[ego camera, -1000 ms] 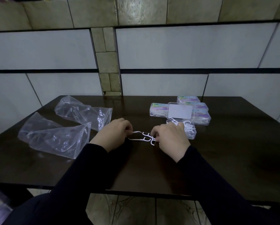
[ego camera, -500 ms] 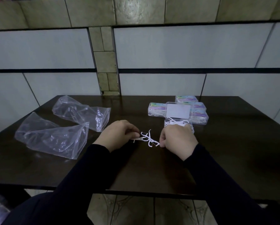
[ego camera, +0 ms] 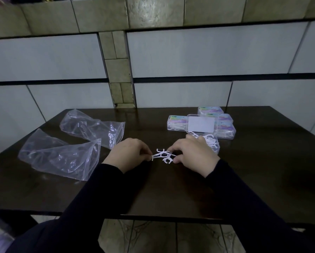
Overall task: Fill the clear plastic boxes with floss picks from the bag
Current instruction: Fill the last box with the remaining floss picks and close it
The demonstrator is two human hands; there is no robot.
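Observation:
A small bunch of white floss picks (ego camera: 163, 155) lies on the dark table between my hands. My left hand (ego camera: 129, 152) pinches the bunch at its left end. My right hand (ego camera: 193, 154) pinches the right end with fingers curled. Just behind my right hand stands an open clear plastic box (ego camera: 212, 144) with floss picks in it, its lid (ego camera: 201, 126) raised. Closed, filled boxes (ego camera: 176, 125) sit behind and beside it. Two clear plastic bags (ego camera: 61, 157) lie at the left.
The dark table (ego camera: 171, 194) has its front edge close to my body. A tiled wall (ego camera: 171, 61) rises right behind the table. The second bag (ego camera: 94, 128) lies further back on the left.
My hands have shifted slightly and regripped the floss picks, which now sit more bunched together between the fingertips. Boxes and bags have not moved.

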